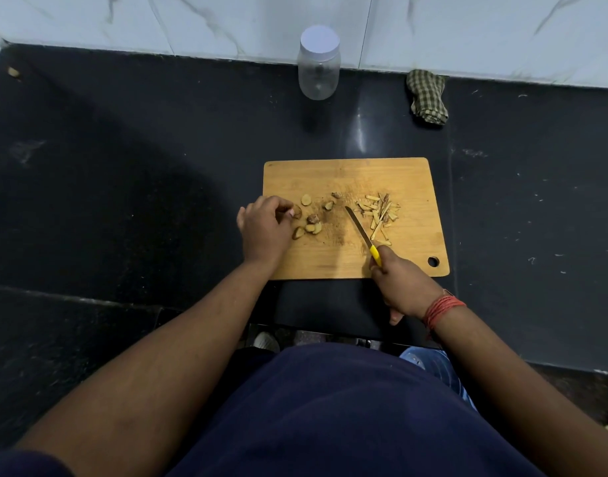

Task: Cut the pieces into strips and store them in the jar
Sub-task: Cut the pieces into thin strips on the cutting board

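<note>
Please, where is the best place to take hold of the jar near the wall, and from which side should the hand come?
Probably grip the jar around its clear body, below the white lid. It stands upright against the wall, so come from the front, the person's side. The left hand is the freer one, busy only with a piece; the right hand holds the knife.

Clad in a dark navy top (330,425) with short sleeves, forearms bare. Wound round the right wrist, a band of red-orange thread (442,309). Blue jeans (437,368) visible below the top's hem.
</note>
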Tool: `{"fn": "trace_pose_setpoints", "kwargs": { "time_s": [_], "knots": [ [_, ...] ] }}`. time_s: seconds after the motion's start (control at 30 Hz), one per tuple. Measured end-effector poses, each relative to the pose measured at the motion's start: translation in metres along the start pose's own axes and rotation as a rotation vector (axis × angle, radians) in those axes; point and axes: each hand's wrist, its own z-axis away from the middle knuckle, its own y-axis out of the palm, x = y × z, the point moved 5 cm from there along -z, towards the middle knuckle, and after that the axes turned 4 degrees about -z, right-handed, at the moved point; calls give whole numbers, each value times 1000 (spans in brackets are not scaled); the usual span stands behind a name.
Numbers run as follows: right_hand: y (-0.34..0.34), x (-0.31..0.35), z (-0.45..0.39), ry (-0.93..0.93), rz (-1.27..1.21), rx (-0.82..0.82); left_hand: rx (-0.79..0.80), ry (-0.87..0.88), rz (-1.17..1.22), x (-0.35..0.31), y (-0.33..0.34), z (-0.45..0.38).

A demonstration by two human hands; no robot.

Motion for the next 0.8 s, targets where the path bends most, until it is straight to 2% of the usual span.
{"fn": "trace_pose_setpoints", "kwargs": {
  "time_s": [0.13, 0.27, 0.33, 0.47, 0.57, 0.7, 0.8],
  "knots": [
    [-2, -2, 3, 11, -11, 1, -9, -42, 42, 1, 0, -1],
    [-4, -4, 3, 33, -66, 0, 5, 92, 8, -16, 1, -1],
    [-6, -5, 3, 44, -83, 1, 80, 181, -22, -33, 6, -2],
    [-12, -9, 2, 58, -100, -10, 344, 322, -123, -68, 28, -7],
    [-14, -9, 3, 60, -110, -19, 429, 346, -222, -79, 41, -15],
    [-15, -10, 4, 64, -121, -12, 414, 399, -337, -82, 44, -22],
    [-14, -8, 4, 55, -125, -7, 301, 393, -262, -77, 36, -22]
  ]
}}
